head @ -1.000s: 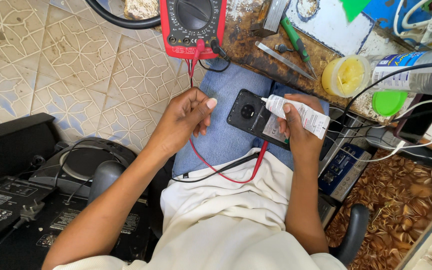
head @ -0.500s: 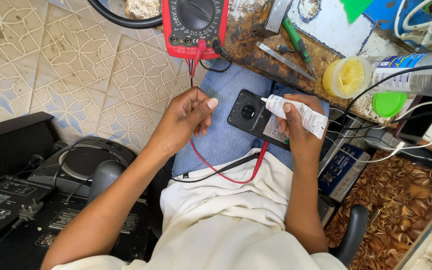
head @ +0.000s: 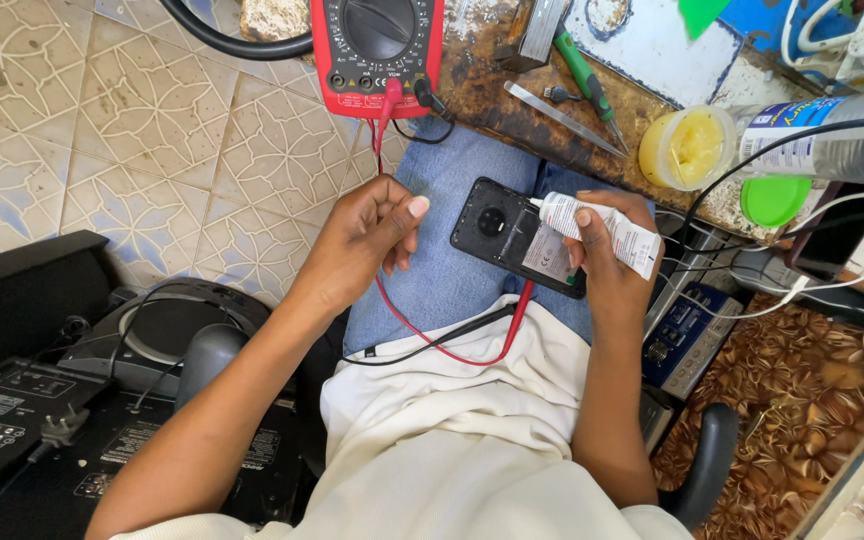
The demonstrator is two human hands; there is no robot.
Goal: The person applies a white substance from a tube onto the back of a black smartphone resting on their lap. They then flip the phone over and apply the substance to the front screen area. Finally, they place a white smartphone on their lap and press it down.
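Just under the right hand (head: 607, 262), a black phone (head: 512, 245) lies back-up on the person's denim-covered knee, so the lap serves as a rest while both hands stay free above it. That hand is closed around a small white tube (head: 597, 232), thumb pressing its side and the narrow nozzle aimed left toward the phone's upper edge, the wrist cocked inward so the tip sits close over the casing. The left hand (head: 367, 240) hovers just left of the phone with its fingers curled loosely inward and the thumb laid across them; whether it pinches anything small I cannot tell. Red and black test leads (head: 442, 345) trail below both hands across the lap, running up past the left hand to a red multimeter (head: 377, 50) propped at the edge of the bench (head: 492, 95). Beyond the right hand, on that bench, sit tweezers (head: 562, 118), a green-handled screwdriver (head: 587, 80) and an open tub of yellow paste (head: 690, 148), all within easy reach
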